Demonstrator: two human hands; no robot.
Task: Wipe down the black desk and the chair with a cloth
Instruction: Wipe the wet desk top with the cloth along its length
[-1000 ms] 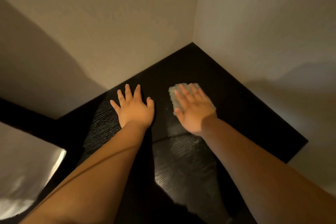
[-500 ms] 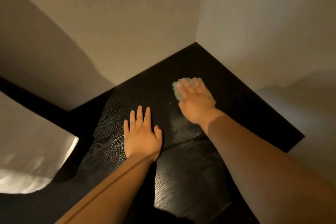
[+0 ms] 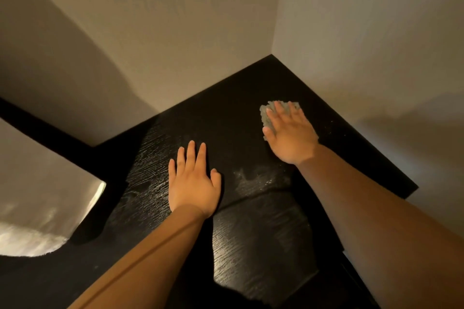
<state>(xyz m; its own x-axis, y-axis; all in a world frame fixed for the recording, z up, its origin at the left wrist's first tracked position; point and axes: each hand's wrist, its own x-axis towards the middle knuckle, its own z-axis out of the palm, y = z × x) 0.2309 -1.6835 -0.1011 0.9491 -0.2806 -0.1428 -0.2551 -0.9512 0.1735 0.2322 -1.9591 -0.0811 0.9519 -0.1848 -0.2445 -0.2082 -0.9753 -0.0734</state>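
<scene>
A: Start at the left. What's there?

B: Item one: a pale, rounded shape (image 3: 37,208) off the desk's left edge. Blurred; I can't tell whether it belongs to the chair. No chair that I could vouch for is in view.

A: Next.

B: Item two: the black desk (image 3: 226,113), pushed into the corner where two light walls (image 3: 175,32) meet. Wood grain shows on the near half.

A: Hands?

B: Item three: left hand (image 3: 192,183), flat on the desktop near the middle, fingers spread, holding nothing. It looks like a brace.

A: Anything between the hands?

B: Item four: a faint dull smear (image 3: 253,179) on the top, between the left hand and the right wrist. Damp or dust, I can't say which.

A: And the cloth?

B: Item five: grey cloth (image 3: 267,116), lying on the desktop toward the right edge, short of the far corner. Item six: right hand (image 3: 291,135), palm pressed down on it, fingers flat and extended, not curled round it. Pinned, not gripped.

A: How far along, then?

B: By my reckoning, mid-desk. The right side is under the cloth now. The far corner, the strip along the back wall and the left end show no sign either way. The chair remains to be done.
</scene>
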